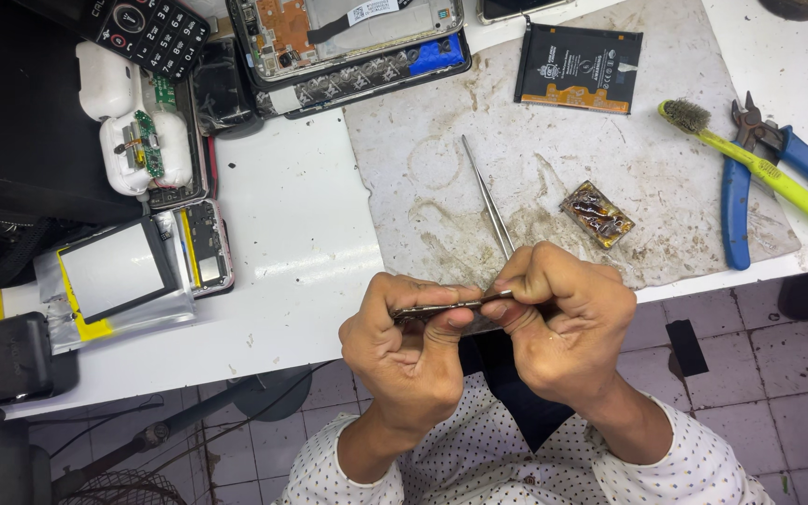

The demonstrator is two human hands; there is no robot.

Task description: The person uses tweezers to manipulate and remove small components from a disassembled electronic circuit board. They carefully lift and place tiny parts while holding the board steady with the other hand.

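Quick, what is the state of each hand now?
Left hand: closed, gripping a thin flat part by its edge.
Right hand: closed, holding the tweezers against the same part.

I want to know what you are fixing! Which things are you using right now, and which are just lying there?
In use:
left hand and right hand, both gripping a thin flat part
tweezers, gripped in the right hand

Lying about:
battery
brush
blue pliers
small component
open phone
white earbud case
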